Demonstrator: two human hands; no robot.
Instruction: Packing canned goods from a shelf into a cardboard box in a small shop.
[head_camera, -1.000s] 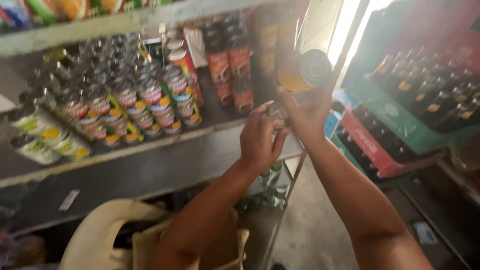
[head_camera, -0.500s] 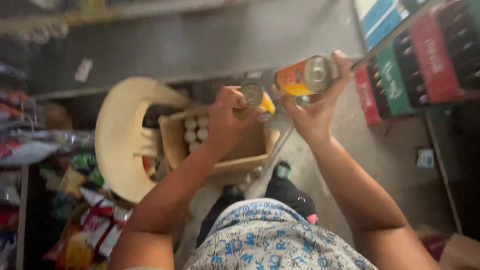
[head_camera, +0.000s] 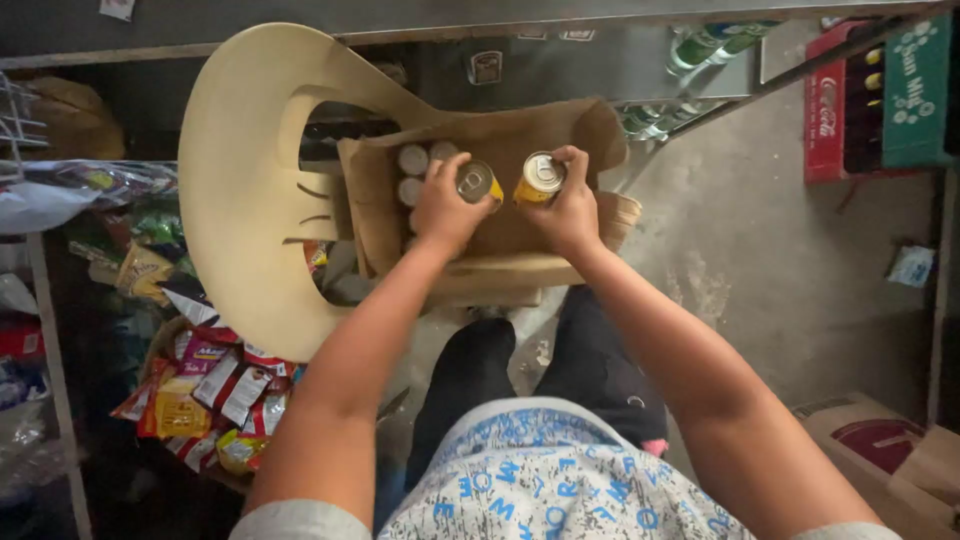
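Head view: hands grip round metal cans (head_camera: 541, 177).

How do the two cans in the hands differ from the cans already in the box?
The two held cans show yellow-orange sides and sit gripped above the cardboard box, one in the left hand, one in the right hand; the boxed cans rest untouched, showing tops only. All have round silver tops.

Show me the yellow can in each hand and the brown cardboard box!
Yellow metal can in the left hand (head_camera: 477, 182), head view: on its silver top.
Yellow metal can in the right hand (head_camera: 541, 175), head view: on its silver top.
Brown cardboard box (head_camera: 520, 235), head view: on its bare inner wall.
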